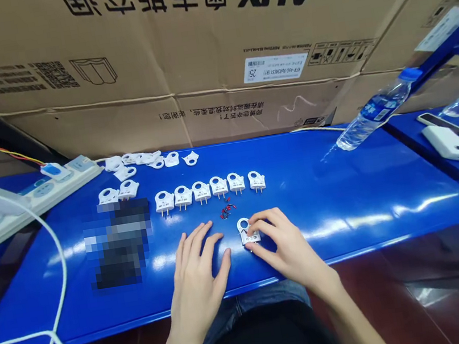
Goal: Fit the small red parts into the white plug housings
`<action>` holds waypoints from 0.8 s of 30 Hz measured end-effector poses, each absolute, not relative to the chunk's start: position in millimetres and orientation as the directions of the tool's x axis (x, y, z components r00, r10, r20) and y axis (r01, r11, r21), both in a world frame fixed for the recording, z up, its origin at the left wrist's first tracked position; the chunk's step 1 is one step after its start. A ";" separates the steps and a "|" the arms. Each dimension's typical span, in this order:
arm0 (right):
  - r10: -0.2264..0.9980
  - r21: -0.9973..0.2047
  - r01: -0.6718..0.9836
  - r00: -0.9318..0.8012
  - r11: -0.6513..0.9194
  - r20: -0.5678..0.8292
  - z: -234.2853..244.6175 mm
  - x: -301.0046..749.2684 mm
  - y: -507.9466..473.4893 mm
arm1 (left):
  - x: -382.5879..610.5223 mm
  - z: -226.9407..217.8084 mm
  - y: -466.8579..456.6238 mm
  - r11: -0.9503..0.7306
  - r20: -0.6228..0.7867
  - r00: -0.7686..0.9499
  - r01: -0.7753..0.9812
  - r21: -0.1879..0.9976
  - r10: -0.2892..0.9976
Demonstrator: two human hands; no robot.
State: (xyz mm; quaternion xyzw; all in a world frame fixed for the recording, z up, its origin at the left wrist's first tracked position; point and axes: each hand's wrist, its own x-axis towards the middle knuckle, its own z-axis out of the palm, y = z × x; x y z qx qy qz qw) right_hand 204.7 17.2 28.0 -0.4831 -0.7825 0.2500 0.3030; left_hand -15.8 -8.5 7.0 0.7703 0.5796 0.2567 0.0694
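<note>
My right hand (281,245) pinches a small white plug part (247,231) that lies flat on the blue table (336,196), fingertips on its lower end. My left hand (199,274) rests flat on the table just left of it, fingers spread, holding nothing. Just beyond the plug part lie small red and black wire bits (226,210). Behind them stands a row of several white plugs (209,190) with prongs toward me.
A loose pile of white plug shells (146,161) lies at the back left, beside a white power strip (42,191) with cables. A blurred dark patch (120,243) sits left of my hands. A water bottle (373,113) leans at right; big cardboard boxes (195,56) wall the back.
</note>
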 end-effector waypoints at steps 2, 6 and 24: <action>0.908 -0.647 0.644 -0.357 0.408 0.217 28.8 221.2 20.1 | -15.4 7.1 -8.5 -0.315 0.314 0.193 0.858 0.405 0.930; 0.928 -0.545 0.751 -0.300 0.372 0.220 28.0 256.9 33.2 | -15.5 6.1 -8.6 -0.320 0.327 0.190 0.855 0.407 0.926; 0.949 -0.260 0.912 -0.296 0.316 0.113 38.2 274.5 123.3 | -16.4 3.5 -8.6 -0.325 0.348 0.187 0.858 0.397 0.919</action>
